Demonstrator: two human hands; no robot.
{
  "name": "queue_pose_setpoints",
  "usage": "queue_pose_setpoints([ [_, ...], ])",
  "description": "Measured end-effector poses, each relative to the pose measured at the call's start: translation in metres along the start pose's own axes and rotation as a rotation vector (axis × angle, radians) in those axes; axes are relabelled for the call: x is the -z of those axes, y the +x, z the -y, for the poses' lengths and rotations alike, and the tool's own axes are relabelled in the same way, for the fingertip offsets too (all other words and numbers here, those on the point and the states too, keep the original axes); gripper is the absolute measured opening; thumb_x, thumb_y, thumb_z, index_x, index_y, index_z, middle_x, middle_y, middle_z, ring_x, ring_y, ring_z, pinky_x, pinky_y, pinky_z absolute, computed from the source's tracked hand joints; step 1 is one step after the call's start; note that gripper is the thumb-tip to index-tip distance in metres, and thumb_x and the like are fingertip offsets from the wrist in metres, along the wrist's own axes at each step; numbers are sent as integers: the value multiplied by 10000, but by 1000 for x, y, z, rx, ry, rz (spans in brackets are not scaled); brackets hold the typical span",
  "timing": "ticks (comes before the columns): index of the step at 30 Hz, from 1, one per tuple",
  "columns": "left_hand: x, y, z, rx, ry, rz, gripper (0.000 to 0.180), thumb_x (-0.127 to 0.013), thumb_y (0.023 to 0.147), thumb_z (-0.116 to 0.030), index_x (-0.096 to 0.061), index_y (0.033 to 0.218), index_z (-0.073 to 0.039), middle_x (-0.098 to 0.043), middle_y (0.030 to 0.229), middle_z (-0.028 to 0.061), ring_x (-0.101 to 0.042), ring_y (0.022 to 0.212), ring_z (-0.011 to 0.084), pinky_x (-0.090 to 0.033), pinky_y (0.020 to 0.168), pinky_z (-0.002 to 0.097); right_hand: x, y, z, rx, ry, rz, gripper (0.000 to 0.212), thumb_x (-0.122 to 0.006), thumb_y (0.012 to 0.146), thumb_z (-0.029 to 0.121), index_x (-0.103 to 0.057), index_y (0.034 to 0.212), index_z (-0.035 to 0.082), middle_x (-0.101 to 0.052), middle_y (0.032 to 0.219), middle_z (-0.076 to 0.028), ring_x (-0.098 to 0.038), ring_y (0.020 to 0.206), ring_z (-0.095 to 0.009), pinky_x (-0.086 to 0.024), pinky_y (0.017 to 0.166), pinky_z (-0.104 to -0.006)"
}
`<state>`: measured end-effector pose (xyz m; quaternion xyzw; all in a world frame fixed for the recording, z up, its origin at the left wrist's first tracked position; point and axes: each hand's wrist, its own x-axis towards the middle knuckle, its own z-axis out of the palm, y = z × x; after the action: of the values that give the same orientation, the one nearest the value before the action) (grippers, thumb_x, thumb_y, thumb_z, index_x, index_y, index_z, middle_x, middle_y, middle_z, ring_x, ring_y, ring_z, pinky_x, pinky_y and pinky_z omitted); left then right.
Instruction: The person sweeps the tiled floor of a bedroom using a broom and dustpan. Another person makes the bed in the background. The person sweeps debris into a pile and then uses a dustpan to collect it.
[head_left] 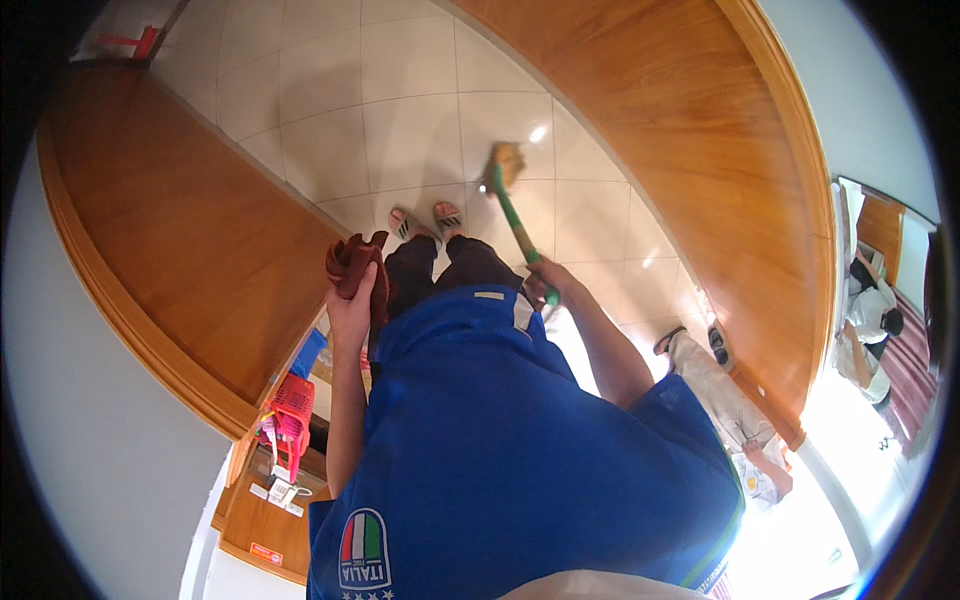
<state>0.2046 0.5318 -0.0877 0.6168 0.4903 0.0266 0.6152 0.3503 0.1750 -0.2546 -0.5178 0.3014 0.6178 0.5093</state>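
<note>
Tiled floor (410, 130) runs between two wooden panels (170, 220). Over it, toward its right edge, a green-handled tool (514, 222) points away from the person, its tan head blurred; contact with the tiles I cannot tell. Near the floor's left edge, a dark red cloth (355, 265) is pinched in the left hand (347, 308). The right hand (556, 280) wraps the handle's near end; a firm wrist should steady the head.

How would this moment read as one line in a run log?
left hand: holds dark red cloth | right hand: grips green handle | handle's tan head: blurred, floor contact unclear
</note>
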Motion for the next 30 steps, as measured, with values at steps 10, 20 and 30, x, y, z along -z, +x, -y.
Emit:
queue_pose_setpoints([
  [10, 14, 65, -34, -23, 41, 23, 367, -733, 883, -232, -654, 1156, 2, -675, 1074, 70, -626, 977, 129, -490, 859, 280, -141, 39, 133, -20, -114, 188, 253, -513, 964, 202, -486, 1210, 147, -428, 532, 43, -422, 407, -83, -388, 359, -271],
  [20, 11, 161, -84, -56, -137, 154, 404, -703, 903, -250, -610, 1210, -3, -611, 1195, 79, -575, 1046, 160, -472, 889, 317, -79, -96, 122, 160, -249, -325, 727, -602, 918, 154, -248, 1543, 266, -469, 571, -8, -447, 400, -109, -389, 368, -288],
  [30, 10, 169, -119, 25, 86, -96, 451, -728, 881, -304, -630, 1162, 35, -666, 1069, 85, -616, 976, 158, -481, 860, 298, -61, 95, 213, 165, -469, -270, 598, -595, 860, 117, -398, 1422, 169, -518, 561, -69, -505, 412, -163, -422, 380, -340],
])
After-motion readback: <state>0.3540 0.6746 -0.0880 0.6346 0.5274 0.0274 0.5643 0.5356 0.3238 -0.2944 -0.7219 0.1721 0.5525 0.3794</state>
